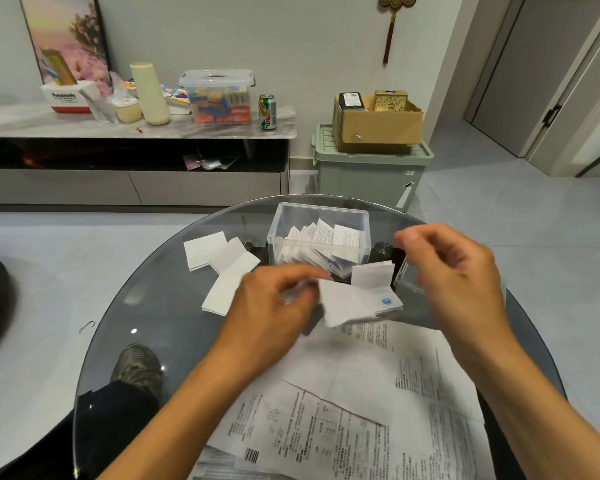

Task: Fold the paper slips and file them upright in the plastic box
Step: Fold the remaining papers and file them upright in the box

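The left hand's grip (pixel 278 299) is clamped on the left end of a folded white paper slip with a small blue round logo (pixel 359 303). The slip's long axis runs from 9 to 3 o'clock. The right hand (pixel 454 271) hovers at 3 o'clock of the slip, fingers loosely curled and holding nothing. The clear rectangular plastic box (pixel 278 220), already with upright slips, stands at 12 o'clock on the round glass bench (pixel 146 306), nearer to the left hand, I think.

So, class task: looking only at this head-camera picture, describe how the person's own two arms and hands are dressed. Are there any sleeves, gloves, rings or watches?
Both forearms are bare up to the frame's lower edge, with no sleeves showing. The left hand and the right hand wear no gloves. No ring, watch or wristband shows, though the right hand is motion-blurred.
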Tool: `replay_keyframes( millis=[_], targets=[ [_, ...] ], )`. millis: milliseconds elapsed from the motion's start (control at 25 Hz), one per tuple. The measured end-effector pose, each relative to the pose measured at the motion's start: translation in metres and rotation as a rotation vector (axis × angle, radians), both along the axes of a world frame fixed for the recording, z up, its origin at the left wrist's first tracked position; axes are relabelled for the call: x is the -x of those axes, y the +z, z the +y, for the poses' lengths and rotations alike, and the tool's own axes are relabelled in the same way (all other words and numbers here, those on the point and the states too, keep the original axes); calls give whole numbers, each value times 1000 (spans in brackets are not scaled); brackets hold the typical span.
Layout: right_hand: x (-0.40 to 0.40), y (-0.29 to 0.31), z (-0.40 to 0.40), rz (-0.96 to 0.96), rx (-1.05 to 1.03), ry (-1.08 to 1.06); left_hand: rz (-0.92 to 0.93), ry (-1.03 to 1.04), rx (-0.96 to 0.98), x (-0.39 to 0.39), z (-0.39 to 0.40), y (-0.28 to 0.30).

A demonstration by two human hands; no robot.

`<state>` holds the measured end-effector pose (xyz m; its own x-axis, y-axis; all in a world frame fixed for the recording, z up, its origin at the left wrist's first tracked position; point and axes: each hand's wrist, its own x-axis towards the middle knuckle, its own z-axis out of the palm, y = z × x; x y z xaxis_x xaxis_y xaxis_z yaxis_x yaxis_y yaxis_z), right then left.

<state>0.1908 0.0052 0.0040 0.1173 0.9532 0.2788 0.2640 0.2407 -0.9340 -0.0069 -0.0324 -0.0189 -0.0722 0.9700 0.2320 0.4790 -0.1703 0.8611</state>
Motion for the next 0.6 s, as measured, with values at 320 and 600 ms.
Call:
replay_keyframes(
  millis=[320, 600],
  targets=[
    [26, -8, -14, 184, 571, 481, -620, 26, 200, -8, -5, 13],
    [22, -6, -12, 188, 580, 380, -541, 42, 284, -6, -5, 9]
  ],
)
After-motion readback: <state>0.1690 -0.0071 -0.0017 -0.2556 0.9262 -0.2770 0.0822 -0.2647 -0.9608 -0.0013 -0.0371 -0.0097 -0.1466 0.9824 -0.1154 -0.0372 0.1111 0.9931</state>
